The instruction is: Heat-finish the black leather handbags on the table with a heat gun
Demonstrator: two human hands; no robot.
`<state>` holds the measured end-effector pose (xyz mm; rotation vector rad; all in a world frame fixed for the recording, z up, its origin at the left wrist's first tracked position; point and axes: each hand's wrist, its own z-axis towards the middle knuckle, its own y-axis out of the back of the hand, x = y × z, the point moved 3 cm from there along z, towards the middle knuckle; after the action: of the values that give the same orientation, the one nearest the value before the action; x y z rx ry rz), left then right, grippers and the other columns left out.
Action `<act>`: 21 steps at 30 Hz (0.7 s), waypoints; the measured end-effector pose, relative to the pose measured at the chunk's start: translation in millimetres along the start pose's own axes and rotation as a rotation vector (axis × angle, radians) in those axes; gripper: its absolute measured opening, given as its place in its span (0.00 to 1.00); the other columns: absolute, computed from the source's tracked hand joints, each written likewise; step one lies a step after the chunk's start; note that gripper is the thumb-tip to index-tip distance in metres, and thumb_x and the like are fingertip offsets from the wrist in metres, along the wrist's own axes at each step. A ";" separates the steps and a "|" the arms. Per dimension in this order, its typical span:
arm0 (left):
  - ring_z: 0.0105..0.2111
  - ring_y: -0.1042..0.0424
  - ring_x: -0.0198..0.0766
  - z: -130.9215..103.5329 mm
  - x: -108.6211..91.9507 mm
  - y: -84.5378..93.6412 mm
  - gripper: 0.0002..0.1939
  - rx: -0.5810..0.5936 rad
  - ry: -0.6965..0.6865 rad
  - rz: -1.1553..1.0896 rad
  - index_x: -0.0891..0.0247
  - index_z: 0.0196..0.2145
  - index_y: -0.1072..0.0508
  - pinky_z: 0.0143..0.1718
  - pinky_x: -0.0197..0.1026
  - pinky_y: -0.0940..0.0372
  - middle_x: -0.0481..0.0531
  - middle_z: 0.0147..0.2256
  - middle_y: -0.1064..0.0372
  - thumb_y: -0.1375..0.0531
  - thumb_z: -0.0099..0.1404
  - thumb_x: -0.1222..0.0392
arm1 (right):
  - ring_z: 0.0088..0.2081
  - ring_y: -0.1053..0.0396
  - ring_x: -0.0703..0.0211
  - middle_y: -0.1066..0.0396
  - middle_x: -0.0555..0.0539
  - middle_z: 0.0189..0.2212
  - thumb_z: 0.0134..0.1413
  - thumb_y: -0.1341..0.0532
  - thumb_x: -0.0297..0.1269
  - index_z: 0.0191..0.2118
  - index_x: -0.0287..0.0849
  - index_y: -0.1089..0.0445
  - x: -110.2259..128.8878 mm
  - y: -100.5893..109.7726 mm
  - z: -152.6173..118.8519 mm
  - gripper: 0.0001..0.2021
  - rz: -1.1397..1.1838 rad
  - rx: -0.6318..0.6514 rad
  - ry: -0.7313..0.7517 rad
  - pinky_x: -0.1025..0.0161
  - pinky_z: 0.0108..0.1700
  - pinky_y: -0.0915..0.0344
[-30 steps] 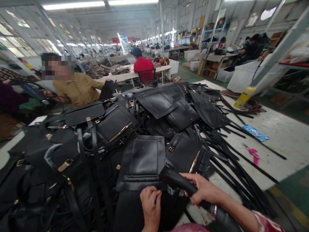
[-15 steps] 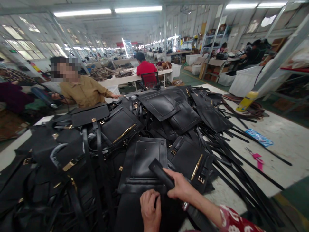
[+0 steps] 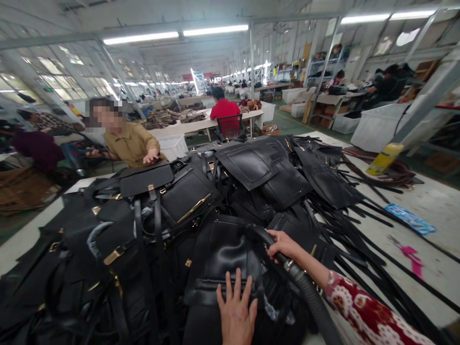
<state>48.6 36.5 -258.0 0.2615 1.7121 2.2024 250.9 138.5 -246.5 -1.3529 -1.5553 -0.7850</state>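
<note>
My left hand (image 3: 237, 306) lies with fingers spread on the lower part of a black leather panel (image 3: 228, 249) at the bottom centre. My right hand (image 3: 285, 245) is wrapped round a black hose nozzle (image 3: 264, 235), to the right of and above my left hand. From the nozzle a ribbed grey hose (image 3: 314, 299) runs down to the bottom edge. The nozzle's tip is over the panel's upper right corner. Black bags with gold buckles and zips (image 3: 194, 207) are heaped around the panel.
Long black straps trail rightward over the white table (image 3: 440, 201). Pink-handled scissors (image 3: 412, 258), a blue card (image 3: 410, 219) and a yellow bottle (image 3: 384, 159) lie there. Across the heap stands a person in a tan shirt (image 3: 129, 143); another in red (image 3: 225, 111) sits beyond.
My left hand has opened from a curled shape and lies flat. My right hand has moved the nozzle up and right. The person in tan has drawn a hand back from the bags.
</note>
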 end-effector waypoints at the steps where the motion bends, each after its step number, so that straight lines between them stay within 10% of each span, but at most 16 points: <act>1: 0.55 0.52 0.53 -0.3 0.9 -2.1 0.25 -0.003 -0.003 -0.007 0.43 0.52 0.45 0.50 0.60 0.58 0.48 0.55 0.47 0.47 0.56 0.54 | 0.14 0.37 0.63 0.33 0.56 0.17 0.26 0.42 0.23 0.52 0.40 0.44 1.9 -1.5 4.7 0.37 0.004 0.002 -0.001 0.68 0.13 0.37; 9: 0.53 0.46 0.48 8.4 21.4 0.9 0.22 0.045 -0.058 -0.173 0.50 0.51 0.40 0.50 0.54 0.52 0.51 0.51 0.40 0.48 0.57 0.59 | 0.13 0.37 0.65 0.34 0.57 0.16 0.26 0.41 0.21 0.51 0.41 0.42 33.9 -10.2 25.9 0.36 0.025 -0.009 0.026 0.71 0.13 0.39; 16: 0.46 0.38 0.53 90.6 133.1 21.3 0.30 -0.013 0.677 -0.363 0.74 0.53 0.45 0.43 0.52 0.42 0.69 0.47 0.40 0.50 0.57 0.52 | 0.13 0.38 0.65 0.34 0.56 0.16 0.28 0.42 0.22 0.54 0.37 0.47 49.3 -18.0 -8.3 0.38 0.047 -0.016 0.063 0.70 0.13 0.38; 21: 0.44 0.35 0.42 111.9 96.4 -5.5 0.20 0.058 0.498 -0.522 0.66 0.46 0.35 0.45 0.41 0.41 0.58 0.43 0.34 0.50 0.57 0.56 | 0.14 0.38 0.67 0.34 0.56 0.21 0.27 0.41 0.21 0.53 0.43 0.44 57.8 -25.9 -40.9 0.38 0.042 0.025 0.068 0.71 0.13 0.37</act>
<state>-1.1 174.6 -240.3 -0.7013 1.8101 1.9124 234.9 120.1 -175.2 -1.3227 -1.4748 -0.7755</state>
